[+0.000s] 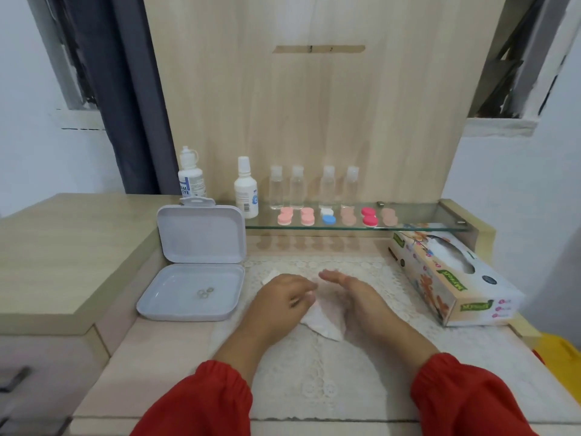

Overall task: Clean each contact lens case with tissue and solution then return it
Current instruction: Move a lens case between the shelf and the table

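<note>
White tissue [317,319] lies mid-counter on the lace mat [314,372]; your left hand [283,297] presses it flat, fingers loosely bent, your right hand [352,294] open beside it, ready for wiping. Lens cases [336,216] wait along the glass shelf [424,226] at the back edge.

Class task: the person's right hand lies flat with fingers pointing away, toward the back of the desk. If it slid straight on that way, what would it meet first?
Probably nothing on the lace mat; the right hand would then pass under the glass shelf, though depth is unclear.
</note>
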A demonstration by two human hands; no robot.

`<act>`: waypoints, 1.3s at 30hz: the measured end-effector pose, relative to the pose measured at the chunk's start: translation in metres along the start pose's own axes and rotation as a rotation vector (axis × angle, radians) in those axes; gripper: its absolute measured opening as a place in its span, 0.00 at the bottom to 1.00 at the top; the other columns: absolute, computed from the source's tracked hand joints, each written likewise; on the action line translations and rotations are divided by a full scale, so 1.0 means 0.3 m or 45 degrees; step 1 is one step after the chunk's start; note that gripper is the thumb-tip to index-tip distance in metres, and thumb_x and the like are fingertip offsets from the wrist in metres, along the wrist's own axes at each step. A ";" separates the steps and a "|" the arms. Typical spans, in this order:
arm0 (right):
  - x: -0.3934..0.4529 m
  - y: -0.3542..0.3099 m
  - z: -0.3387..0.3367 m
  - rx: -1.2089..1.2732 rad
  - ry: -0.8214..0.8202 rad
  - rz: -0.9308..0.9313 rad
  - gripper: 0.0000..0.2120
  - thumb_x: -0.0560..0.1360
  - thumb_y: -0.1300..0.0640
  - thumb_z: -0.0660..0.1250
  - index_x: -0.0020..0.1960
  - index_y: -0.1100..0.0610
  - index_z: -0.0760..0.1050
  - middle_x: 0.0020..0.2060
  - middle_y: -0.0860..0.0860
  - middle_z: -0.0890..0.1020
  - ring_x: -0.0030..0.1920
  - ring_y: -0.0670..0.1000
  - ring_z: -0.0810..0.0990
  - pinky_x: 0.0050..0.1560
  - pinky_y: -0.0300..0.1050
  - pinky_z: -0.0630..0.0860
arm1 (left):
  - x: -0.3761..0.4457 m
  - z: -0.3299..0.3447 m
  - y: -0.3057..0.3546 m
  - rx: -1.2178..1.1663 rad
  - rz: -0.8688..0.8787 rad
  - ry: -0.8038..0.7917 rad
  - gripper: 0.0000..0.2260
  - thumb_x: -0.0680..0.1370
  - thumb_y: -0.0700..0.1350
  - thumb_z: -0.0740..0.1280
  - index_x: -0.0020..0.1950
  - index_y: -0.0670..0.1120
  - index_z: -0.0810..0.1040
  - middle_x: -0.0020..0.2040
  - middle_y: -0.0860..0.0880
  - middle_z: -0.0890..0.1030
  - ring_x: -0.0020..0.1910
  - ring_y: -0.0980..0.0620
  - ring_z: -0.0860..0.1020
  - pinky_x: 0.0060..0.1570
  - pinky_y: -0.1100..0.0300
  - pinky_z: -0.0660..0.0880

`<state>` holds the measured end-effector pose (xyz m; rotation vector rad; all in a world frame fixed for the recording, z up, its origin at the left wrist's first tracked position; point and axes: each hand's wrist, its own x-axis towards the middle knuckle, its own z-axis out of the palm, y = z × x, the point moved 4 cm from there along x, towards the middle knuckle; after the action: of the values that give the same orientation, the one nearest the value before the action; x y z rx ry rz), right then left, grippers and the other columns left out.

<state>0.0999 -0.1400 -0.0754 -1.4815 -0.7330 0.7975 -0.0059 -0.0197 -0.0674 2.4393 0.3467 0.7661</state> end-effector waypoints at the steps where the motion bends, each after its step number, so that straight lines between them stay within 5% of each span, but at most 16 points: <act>1: 0.006 -0.022 -0.039 -0.010 0.117 -0.009 0.24 0.65 0.40 0.66 0.59 0.46 0.80 0.66 0.45 0.75 0.68 0.48 0.70 0.71 0.55 0.65 | -0.005 0.015 0.004 0.060 0.022 -0.110 0.11 0.78 0.45 0.67 0.59 0.48 0.82 0.61 0.54 0.79 0.63 0.58 0.72 0.63 0.69 0.63; 4: 0.033 -0.042 -0.151 -0.038 0.433 -0.109 0.16 0.78 0.51 0.55 0.57 0.50 0.80 0.57 0.43 0.79 0.65 0.48 0.73 0.64 0.49 0.69 | 0.002 0.041 0.005 0.184 -0.079 -0.276 0.15 0.82 0.46 0.61 0.68 0.49 0.75 0.73 0.53 0.69 0.73 0.59 0.62 0.67 0.71 0.52; 7: 0.039 -0.029 -0.207 0.276 0.553 -0.136 0.17 0.81 0.58 0.52 0.60 0.60 0.78 0.58 0.53 0.79 0.62 0.52 0.75 0.57 0.42 0.71 | 0.004 0.100 0.053 0.536 -0.121 -0.443 0.21 0.82 0.39 0.54 0.76 0.43 0.60 0.78 0.46 0.56 0.77 0.50 0.54 0.73 0.58 0.49; 9: 0.049 -0.026 -0.234 0.404 0.606 -0.124 0.19 0.81 0.57 0.50 0.59 0.61 0.77 0.56 0.57 0.81 0.61 0.54 0.77 0.61 0.45 0.71 | -0.043 0.171 0.149 0.625 0.014 -0.559 0.23 0.82 0.38 0.51 0.78 0.43 0.54 0.79 0.44 0.51 0.77 0.47 0.50 0.75 0.51 0.48; 13: 0.060 -0.025 -0.274 0.609 0.676 -0.070 0.19 0.81 0.56 0.49 0.59 0.62 0.76 0.54 0.60 0.81 0.59 0.56 0.78 0.63 0.52 0.73 | -0.015 0.207 0.175 0.671 -0.017 -0.685 0.22 0.84 0.54 0.44 0.78 0.58 0.44 0.79 0.54 0.41 0.77 0.50 0.40 0.73 0.45 0.37; 18: 0.053 -0.021 -0.292 0.756 0.697 -0.043 0.21 0.81 0.55 0.50 0.64 0.65 0.74 0.55 0.61 0.80 0.59 0.57 0.78 0.57 0.51 0.74 | 0.139 0.149 -0.017 0.756 -0.598 -0.632 0.24 0.82 0.58 0.41 0.77 0.59 0.40 0.78 0.46 0.37 0.76 0.39 0.37 0.73 0.40 0.37; 24: 0.065 -0.015 -0.284 0.639 0.711 -0.076 0.20 0.81 0.55 0.49 0.55 0.62 0.77 0.51 0.60 0.82 0.56 0.55 0.80 0.58 0.50 0.75 | 0.073 0.246 0.159 0.659 -0.095 -0.828 0.23 0.82 0.61 0.43 0.76 0.64 0.41 0.78 0.52 0.38 0.77 0.46 0.37 0.73 0.44 0.36; 30: 0.064 -0.004 -0.289 0.660 0.765 -0.055 0.18 0.80 0.56 0.52 0.50 0.62 0.79 0.47 0.59 0.83 0.53 0.54 0.81 0.48 0.45 0.77 | 0.137 0.153 0.000 0.731 -0.568 -0.678 0.24 0.82 0.59 0.42 0.78 0.59 0.40 0.78 0.47 0.37 0.77 0.41 0.37 0.74 0.42 0.38; 37: 0.066 -0.001 -0.284 0.635 0.720 -0.088 0.19 0.81 0.56 0.50 0.50 0.61 0.79 0.49 0.59 0.83 0.53 0.53 0.81 0.51 0.46 0.77 | -0.117 0.173 0.200 0.602 0.133 -0.917 0.23 0.84 0.55 0.43 0.77 0.59 0.41 0.78 0.53 0.37 0.76 0.53 0.36 0.75 0.50 0.36; 39: 0.068 0.002 -0.288 0.635 0.724 -0.081 0.19 0.80 0.57 0.50 0.50 0.62 0.79 0.49 0.60 0.83 0.53 0.53 0.81 0.51 0.46 0.77 | -0.153 0.122 0.176 0.513 0.183 -0.950 0.23 0.84 0.50 0.47 0.78 0.57 0.45 0.78 0.57 0.42 0.77 0.57 0.41 0.76 0.55 0.41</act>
<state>0.1829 -0.1716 -0.0753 -1.1360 -0.1321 0.4280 -0.0172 -0.0963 -0.0824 2.9303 0.0288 -0.2216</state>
